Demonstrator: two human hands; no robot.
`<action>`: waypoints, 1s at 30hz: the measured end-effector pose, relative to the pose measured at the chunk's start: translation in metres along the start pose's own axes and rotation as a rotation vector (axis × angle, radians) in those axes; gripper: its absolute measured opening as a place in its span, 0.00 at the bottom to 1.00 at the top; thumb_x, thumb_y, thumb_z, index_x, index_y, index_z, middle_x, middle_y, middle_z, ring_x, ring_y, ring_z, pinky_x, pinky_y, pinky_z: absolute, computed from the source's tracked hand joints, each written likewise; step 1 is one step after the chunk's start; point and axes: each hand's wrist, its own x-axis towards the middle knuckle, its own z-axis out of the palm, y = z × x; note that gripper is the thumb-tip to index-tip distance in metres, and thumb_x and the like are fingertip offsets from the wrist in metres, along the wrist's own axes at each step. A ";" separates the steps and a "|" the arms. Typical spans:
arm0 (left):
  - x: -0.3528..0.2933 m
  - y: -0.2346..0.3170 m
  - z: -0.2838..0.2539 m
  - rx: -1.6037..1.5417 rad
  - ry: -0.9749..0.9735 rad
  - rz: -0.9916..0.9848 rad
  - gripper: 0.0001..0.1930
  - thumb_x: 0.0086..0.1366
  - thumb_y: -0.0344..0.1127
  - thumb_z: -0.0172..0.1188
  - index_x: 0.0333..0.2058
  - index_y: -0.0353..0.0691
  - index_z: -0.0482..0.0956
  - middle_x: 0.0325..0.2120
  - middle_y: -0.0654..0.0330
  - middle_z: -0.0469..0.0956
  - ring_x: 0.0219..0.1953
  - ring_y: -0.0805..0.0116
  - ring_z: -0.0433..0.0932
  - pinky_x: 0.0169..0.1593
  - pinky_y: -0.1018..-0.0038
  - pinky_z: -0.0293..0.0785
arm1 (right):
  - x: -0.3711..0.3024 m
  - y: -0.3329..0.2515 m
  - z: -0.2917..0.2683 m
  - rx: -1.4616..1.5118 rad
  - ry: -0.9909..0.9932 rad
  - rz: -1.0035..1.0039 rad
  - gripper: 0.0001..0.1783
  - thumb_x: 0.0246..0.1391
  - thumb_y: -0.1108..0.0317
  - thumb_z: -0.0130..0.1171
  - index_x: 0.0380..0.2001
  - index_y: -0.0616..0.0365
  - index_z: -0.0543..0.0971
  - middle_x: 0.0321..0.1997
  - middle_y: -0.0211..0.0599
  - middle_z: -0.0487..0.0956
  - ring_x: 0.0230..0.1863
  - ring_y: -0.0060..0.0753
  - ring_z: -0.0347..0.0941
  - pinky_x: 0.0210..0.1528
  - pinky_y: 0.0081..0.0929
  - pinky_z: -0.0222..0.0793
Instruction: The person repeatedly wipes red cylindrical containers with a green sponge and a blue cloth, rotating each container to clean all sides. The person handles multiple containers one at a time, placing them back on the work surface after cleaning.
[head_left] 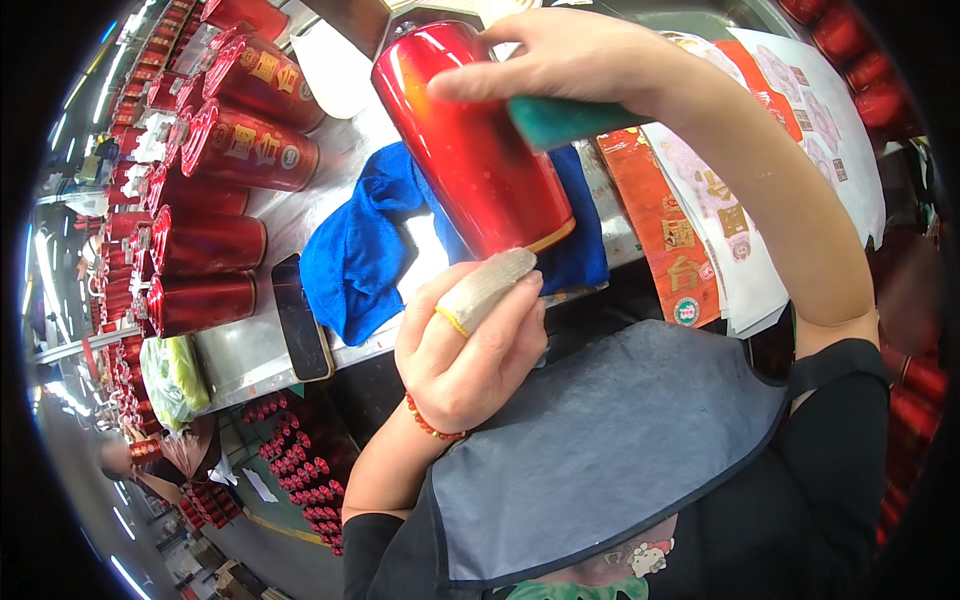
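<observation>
A glossy red bottle (470, 140) lies tilted across a blue cloth (355, 240), its gold-rimmed base toward me. My left hand (475, 340) is closed at that base, a pale fabric cover on one finger and a beaded bracelet at the wrist. Over the upper part of the bottle reaches my right hand (570, 60), its thumb stretched along the red surface. Under its palm is a green flat piece (570, 120), blurred, pressed against the bottle's side; its exact kind is unclear. The grip on it is partly hidden by the hand.
Red bottles with gold lettering (250, 150) crowd the left of the metal table. A phone (302, 320) lies at the front edge near a plastic-wrapped green bundle (173, 380). Red and white printed sheets (670, 240) lie at right. More red bottles stand at far right.
</observation>
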 end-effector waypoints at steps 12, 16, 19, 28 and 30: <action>0.000 -0.010 0.023 0.049 0.024 -0.301 0.41 0.51 0.32 0.79 0.64 0.33 0.73 0.63 0.47 0.72 0.61 0.50 0.71 0.63 0.62 0.66 | -0.110 0.007 0.039 0.514 -0.033 0.185 0.49 0.50 0.57 0.79 0.67 0.72 0.66 0.31 0.23 0.71 0.30 0.11 0.68 0.32 0.13 0.65; 0.000 -0.010 0.020 0.052 0.012 -0.289 0.41 0.51 0.31 0.78 0.65 0.32 0.72 0.63 0.47 0.72 0.60 0.50 0.72 0.63 0.62 0.67 | -0.112 0.005 0.042 0.476 0.008 0.160 0.50 0.48 0.48 0.80 0.64 0.72 0.70 0.29 0.25 0.72 0.30 0.15 0.69 0.31 0.16 0.66; 0.001 -0.011 0.020 0.049 0.010 -0.278 0.41 0.52 0.31 0.78 0.65 0.32 0.72 0.63 0.47 0.72 0.61 0.50 0.72 0.63 0.62 0.67 | -0.113 0.006 0.043 0.498 0.009 0.147 0.49 0.50 0.50 0.79 0.64 0.73 0.70 0.30 0.25 0.72 0.29 0.14 0.69 0.31 0.16 0.66; -0.001 -0.010 0.021 0.068 0.003 -0.267 0.42 0.52 0.32 0.78 0.66 0.31 0.71 0.63 0.46 0.71 0.61 0.50 0.71 0.64 0.62 0.66 | -0.114 0.011 0.048 0.542 0.031 0.118 0.47 0.51 0.52 0.78 0.64 0.73 0.70 0.30 0.25 0.72 0.29 0.14 0.69 0.30 0.16 0.67; -0.001 -0.010 0.021 0.067 0.009 -0.270 0.42 0.52 0.32 0.78 0.66 0.31 0.71 0.63 0.46 0.71 0.61 0.50 0.71 0.64 0.62 0.66 | -0.114 0.007 0.046 0.504 0.031 0.132 0.48 0.50 0.51 0.79 0.64 0.72 0.70 0.30 0.25 0.72 0.29 0.15 0.70 0.30 0.17 0.67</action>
